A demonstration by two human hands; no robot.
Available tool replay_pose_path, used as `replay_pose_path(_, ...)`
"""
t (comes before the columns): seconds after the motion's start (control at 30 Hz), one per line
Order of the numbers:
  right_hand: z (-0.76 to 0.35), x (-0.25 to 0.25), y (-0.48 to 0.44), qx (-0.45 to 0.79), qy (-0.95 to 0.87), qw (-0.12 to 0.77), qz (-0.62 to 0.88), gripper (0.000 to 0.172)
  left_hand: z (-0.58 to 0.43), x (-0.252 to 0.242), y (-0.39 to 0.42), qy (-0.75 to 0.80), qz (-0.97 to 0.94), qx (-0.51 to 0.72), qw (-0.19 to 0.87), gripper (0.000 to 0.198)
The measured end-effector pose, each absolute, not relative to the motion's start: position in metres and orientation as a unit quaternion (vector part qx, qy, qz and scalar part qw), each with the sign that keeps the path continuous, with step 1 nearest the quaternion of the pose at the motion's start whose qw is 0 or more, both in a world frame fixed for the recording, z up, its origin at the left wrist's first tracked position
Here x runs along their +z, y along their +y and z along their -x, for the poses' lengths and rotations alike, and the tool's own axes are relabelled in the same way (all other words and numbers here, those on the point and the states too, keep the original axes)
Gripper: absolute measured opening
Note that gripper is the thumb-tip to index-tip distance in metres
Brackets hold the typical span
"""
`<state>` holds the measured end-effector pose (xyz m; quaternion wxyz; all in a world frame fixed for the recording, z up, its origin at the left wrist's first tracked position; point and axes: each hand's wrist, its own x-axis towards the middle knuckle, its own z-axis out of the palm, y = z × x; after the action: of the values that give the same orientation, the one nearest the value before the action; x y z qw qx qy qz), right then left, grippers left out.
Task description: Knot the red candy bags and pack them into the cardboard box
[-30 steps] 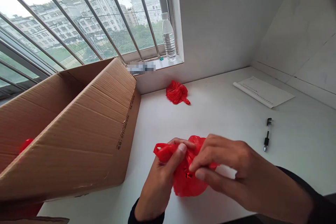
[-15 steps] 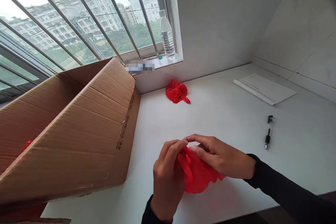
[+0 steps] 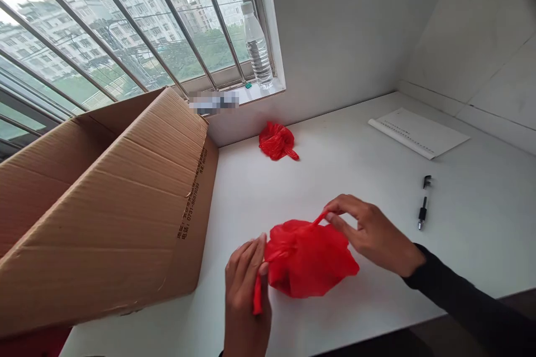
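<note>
A red plastic bag (image 3: 312, 262) rests on the white table, bunched at its top and bulging below. My left hand (image 3: 247, 290) is closed on one end of the bag at its left side, and a short red tail hangs down below the fingers. With thumb and fingers pinched, my right hand (image 3: 368, 228) grips a thin twisted strip of the same bag at its upper right. The strip looks pulled taut. What the bag holds, if anything, is hidden.
An open cardboard box (image 3: 138, 206) stands on the left. A second crumpled red bag (image 3: 277, 141) lies near the wall. To the right are a pen (image 3: 422, 209) and a paper pad (image 3: 421, 133). A water bottle (image 3: 257, 50) stands on the windowsill.
My hands have moved apart, each drawing out an end of the red bag, which now shows more fully between them. The view has shifted slightly.
</note>
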<state>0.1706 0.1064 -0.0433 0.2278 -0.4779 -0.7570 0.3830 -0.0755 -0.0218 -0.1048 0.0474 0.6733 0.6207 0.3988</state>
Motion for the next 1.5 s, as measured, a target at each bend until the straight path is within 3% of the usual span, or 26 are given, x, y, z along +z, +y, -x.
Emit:
replay_pose_path(0.13,-0.188,-0.066,0.106,0.397,-0.717,0.209,0.533,0.028,0.081,-0.117,-0.043,0.688,-0.603,0.389,0.109,0.047)
replay_pose_path(0.33,-0.153,-0.079,0.066,0.415,-0.686,0.322,0.503,0.018,0.044,-0.110,-0.016,0.593,-0.702,0.380,0.106,0.055)
replay_pose_path(0.47,-0.137,-0.108,0.041,0.349,-0.771,0.286,0.450,0.018,0.022,-0.130,-0.003,0.566,-0.776,0.270,0.068,0.060)
replay_pose_path(0.77,-0.148,-0.137,0.046,0.244,-0.833,0.256,0.426,0.018,0.010,-0.140,-0.007,0.598,-0.775,0.203,0.032,0.064)
replay_pose_path(1.23,-0.147,-0.135,0.049,0.286,-0.824,0.214,0.440,0.018,0.006,-0.148,-0.003,0.604,-0.760,0.231,0.063,0.066)
replay_pose_path(1.5,-0.146,-0.137,0.049,0.355,-0.783,0.252,0.444,0.021,0.007,-0.154,-0.010,0.617,-0.720,0.295,0.118,0.062)
